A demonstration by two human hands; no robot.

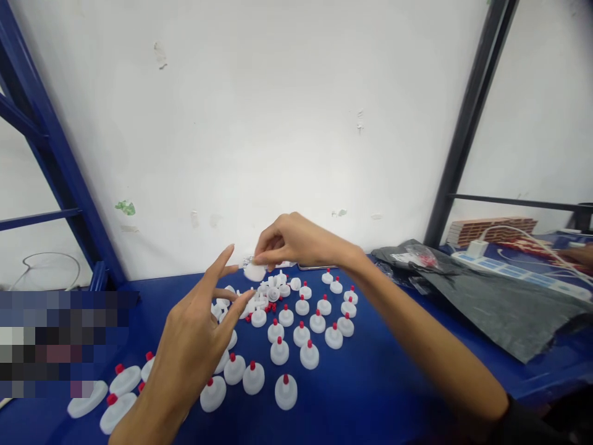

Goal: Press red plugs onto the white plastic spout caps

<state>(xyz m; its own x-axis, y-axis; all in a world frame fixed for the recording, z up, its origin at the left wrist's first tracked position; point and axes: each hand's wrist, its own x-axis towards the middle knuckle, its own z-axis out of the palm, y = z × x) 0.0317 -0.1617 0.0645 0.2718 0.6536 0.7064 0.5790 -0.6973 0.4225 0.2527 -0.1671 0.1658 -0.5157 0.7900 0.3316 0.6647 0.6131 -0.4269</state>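
Facing a white wall point(278, 123) across a blue worktop point(361, 389), and pinching narrowly now! Gripping a round white cap point(254, 272) in the right hand point(278, 244), clasping it between thumb and fingertips, holding it up near the worktop's far edge, in front of the wall. Spreading the left hand point(194, 318) wide just beside it, parting thumb and fingers well, reaching with the fingertips toward that cap and overlapping the heap with the thumb; touching the heap or only hovering over it, impossible to tell.

Moving outward, and meeting a heap of loose white parts point(273, 293) right below the cap, with small red pieces point(272, 307) lying against its near side. Then coming to the red-tipped white caps point(309, 355), standing upright in uneven rows, spreading over the worktop to the right of the heap and toward the near side. Passing under and around the left forearm, finding more such caps at the left, some partly hidden.

Going wider still: reaching a grey plastic bag point(491, 321) lying flat at the right, a power strip point(523, 275) just behind it, a white plug point(477, 248) sitting in its near-left end. Finishing at a blue frame point(60, 142) on the left and a dark post point(472, 117) rising on the right.
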